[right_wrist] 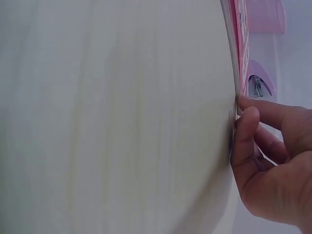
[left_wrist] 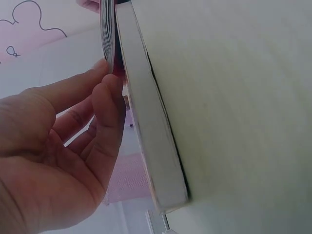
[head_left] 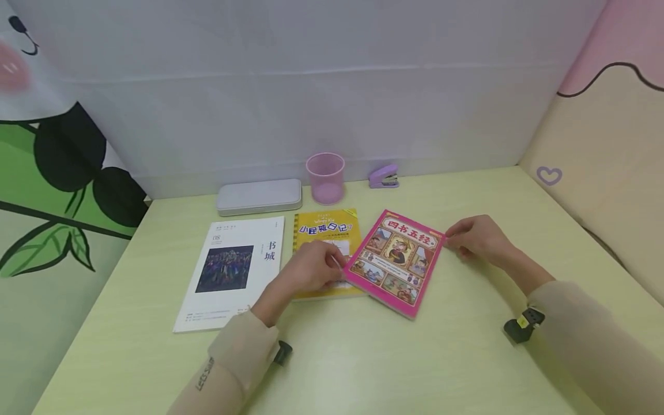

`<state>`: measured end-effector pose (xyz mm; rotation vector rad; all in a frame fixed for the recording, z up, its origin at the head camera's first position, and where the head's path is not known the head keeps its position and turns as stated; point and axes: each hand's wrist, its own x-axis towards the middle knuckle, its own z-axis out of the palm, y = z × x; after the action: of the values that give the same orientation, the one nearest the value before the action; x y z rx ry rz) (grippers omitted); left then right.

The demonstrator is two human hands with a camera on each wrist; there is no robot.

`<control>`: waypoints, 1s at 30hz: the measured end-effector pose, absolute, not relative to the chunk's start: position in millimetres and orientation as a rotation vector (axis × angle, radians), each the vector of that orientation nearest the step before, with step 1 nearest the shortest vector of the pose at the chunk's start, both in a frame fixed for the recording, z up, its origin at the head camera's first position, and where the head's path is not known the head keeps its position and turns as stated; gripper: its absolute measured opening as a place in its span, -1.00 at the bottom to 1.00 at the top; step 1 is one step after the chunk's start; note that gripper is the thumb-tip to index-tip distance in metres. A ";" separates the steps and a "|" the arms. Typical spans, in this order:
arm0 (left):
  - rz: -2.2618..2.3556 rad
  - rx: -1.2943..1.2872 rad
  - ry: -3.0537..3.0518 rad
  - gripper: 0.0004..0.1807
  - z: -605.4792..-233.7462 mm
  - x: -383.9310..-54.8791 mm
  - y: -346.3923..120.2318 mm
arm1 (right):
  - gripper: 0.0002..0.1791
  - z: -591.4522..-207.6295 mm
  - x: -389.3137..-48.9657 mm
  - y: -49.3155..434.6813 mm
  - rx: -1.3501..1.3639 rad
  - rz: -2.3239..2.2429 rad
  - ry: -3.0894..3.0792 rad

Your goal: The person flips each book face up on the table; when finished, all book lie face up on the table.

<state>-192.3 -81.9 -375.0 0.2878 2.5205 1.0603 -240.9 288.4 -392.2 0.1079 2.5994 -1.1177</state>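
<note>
A pink-bordered comic-style book [head_left: 396,259] is held by both hands and lies tilted, its left corner over the right edge of a yellow spiral-edged book [head_left: 332,222]. My left hand [head_left: 310,266] pinches that left corner between thumb and finger, above the yellow book. At the upper right corner, my right hand [head_left: 479,239] pinches the pink book. In the left wrist view, the pink book's page edge [left_wrist: 107,36] stands apart from the thick yellow book's page block [left_wrist: 151,117]. The right wrist view has the fingertips on the pink book's corner [right_wrist: 236,53].
Left of the yellow book lies a white magazine [head_left: 267,282] with a dark picture. Along the back stand a grey-white flat case [head_left: 259,196], a pink mesh cup [head_left: 327,181] and a purple stapler [head_left: 384,176]. Cloth walls enclose the pale yellow table [head_left: 404,369].
</note>
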 end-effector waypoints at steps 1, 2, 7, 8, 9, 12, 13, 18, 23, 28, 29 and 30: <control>1.059 0.293 2.521 -0.89 -375.2 -192.0 -81.9 | -0.61 -392.4 -241.4 288.1 0.113 -1.127 2.597; 1.057 0.303 2.523 -0.85 -375.3 -191.3 -82.0 | -0.61 -392.6 -241.9 288.1 0.114 -1.134 2.594; 1.047 0.354 2.527 -0.67 -376.5 -190.4 -81.2 | -0.59 -394.2 -243.4 288.5 0.112 -1.162 2.582; 1.046 0.360 2.525 -0.64 -376.6 -190.3 -80.9 | -0.58 -394.7 -243.5 288.9 0.108 -1.166 2.580; 1.046 0.361 2.521 -0.62 -376.9 -190.4 -80.5 | -0.58 -395.1 -243.5 288.9 0.108 -1.168 2.580; 1.051 0.366 2.510 -0.58 -376.7 -190.0 -79.5 | -0.58 -396.0 -243.0 289.1 0.108 -1.171 2.577; 1.051 0.366 2.504 -0.57 -376.7 -189.8 -79.2 | -0.58 -395.9 -242.4 289.0 0.107 -1.170 2.577; 1.045 0.388 2.473 -0.53 -377.2 -189.3 -76.7 | -0.53 -393.4 -238.1 287.8 0.088 -1.118 2.597; 1.043 0.373 2.441 -0.48 -378.7 -188.8 -73.4 | -0.32 -389.0 -235.2 283.5 0.029 -1.013 2.606; 1.031 0.368 2.434 -0.40 -380.5 -188.5 -69.4 | -0.09 -387.1 -236.6 279.6 -0.035 -0.909 2.607; 1.022 0.376 2.438 -0.39 -381.0 -188.4 -68.4 | -0.07 -387.1 -237.0 279.2 -0.042 -0.892 2.610; 1.014 0.384 2.440 -0.39 -381.5 -188.4 -67.3 | -0.07 -387.3 -237.5 279.0 -0.046 -0.882 2.610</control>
<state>-188.4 -67.3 -381.5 0.3836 2.4401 1.0136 -237.5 279.0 -387.3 -0.0456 2.6096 -0.8817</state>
